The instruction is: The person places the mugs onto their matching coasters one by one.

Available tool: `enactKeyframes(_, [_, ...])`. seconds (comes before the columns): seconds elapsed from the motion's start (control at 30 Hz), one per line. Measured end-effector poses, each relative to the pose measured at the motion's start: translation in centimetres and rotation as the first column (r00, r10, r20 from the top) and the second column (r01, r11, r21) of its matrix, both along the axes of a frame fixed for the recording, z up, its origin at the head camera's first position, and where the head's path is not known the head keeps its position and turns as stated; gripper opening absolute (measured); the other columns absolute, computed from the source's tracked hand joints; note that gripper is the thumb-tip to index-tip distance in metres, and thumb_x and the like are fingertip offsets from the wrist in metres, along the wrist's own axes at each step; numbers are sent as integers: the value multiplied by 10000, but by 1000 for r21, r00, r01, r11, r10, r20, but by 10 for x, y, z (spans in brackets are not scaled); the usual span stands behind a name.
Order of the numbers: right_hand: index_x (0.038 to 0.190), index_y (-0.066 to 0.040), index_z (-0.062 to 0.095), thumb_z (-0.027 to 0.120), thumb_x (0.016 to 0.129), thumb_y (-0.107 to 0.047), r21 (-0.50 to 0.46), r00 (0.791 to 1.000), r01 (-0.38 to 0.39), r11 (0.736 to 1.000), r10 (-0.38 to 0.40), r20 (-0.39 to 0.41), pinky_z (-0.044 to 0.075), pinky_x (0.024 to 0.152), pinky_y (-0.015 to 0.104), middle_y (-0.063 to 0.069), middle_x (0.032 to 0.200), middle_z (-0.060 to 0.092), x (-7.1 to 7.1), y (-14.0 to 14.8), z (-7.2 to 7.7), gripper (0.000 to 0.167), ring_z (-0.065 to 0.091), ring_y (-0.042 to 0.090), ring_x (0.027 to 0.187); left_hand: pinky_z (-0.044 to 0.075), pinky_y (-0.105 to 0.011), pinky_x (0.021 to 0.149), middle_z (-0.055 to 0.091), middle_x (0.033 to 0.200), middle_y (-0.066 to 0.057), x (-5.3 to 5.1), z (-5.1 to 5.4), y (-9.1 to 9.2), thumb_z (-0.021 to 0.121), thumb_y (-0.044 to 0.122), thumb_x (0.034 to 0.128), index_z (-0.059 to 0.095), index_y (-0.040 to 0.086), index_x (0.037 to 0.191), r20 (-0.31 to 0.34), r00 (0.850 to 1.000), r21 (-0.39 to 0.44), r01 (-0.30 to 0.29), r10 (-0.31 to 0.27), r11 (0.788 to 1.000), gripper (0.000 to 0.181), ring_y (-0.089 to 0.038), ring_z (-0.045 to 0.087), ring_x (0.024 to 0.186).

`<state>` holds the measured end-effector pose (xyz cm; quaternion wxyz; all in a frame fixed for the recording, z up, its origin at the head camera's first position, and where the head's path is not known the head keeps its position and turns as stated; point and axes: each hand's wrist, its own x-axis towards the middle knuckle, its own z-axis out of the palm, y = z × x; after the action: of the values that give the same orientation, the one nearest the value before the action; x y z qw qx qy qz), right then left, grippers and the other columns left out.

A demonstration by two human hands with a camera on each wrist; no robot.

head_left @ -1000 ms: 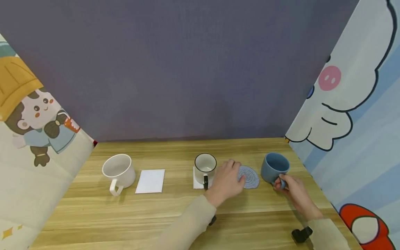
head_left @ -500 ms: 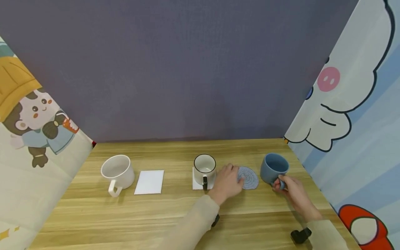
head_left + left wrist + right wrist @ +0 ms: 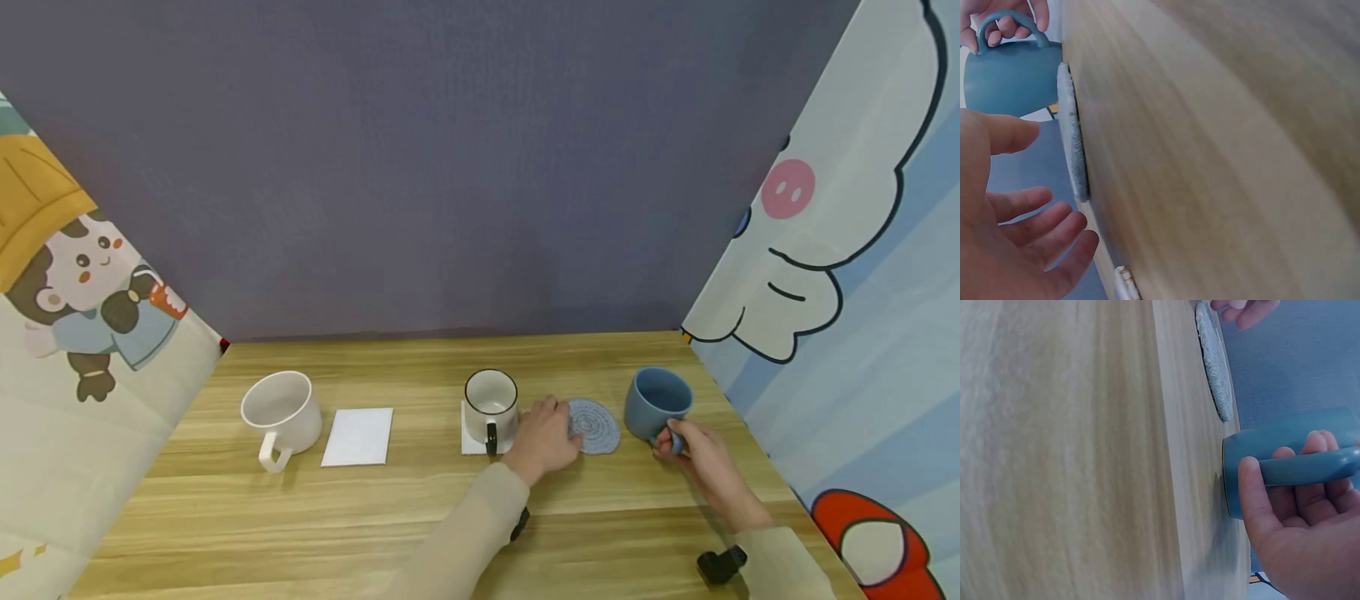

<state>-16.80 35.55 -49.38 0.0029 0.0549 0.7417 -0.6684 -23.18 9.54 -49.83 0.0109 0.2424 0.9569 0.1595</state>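
My right hand (image 3: pixel 708 467) grips the handle of a blue mug (image 3: pixel 651 408), which stands upright on the table at the right. In the right wrist view, several fingers pass through the handle (image 3: pixel 1310 467) and the thumb lies against it. My left hand (image 3: pixel 543 437) hovers beside the round blue-grey woven coaster (image 3: pixel 595 427), at its left edge. The left wrist view shows its fingers (image 3: pixel 1072 256) spread and loosely bent, with nothing between them and the thumb; the coaster (image 3: pixel 1072 134) lies beyond, apart from them.
Left of my left hand, a white mug with a black rim and handle (image 3: pixel 491 400) stands on a white square coaster (image 3: pixel 471 446). Farther left are another white square coaster (image 3: pixel 358 437) and a plain white mug (image 3: pixel 288 417). A dark grey panel (image 3: pixel 450 167) borders the table's back.
My left hand has come down slightly and a little towards me beside the woven coaster. My right hand and the blue mug stay in place.
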Motion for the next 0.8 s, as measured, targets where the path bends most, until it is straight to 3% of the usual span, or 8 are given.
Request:
enactKeyframes(0.4, [964,144,601,462,1098,-296,0,1000,-1,1000,1,-20,581,846,348,100,850,630,3,-2,3,481,655,228,824,480,-390,989,588,1305,-45,-5,-8,3,617,480,967,580,69,1393,14,1000,-76,14,-13,997,593,-208,547,1202])
enactKeyframes(0.8, [926,77,617,474,1092,-280,-38,998,56,998,-55,19,583,843,365,57,818,617,1,-8,6,419,642,226,820,486,-372,915,599,1157,10,-2,-6,6,683,463,936,662,89,1272,-23,1000,-110,-19,17,994,504,-170,542,1091])
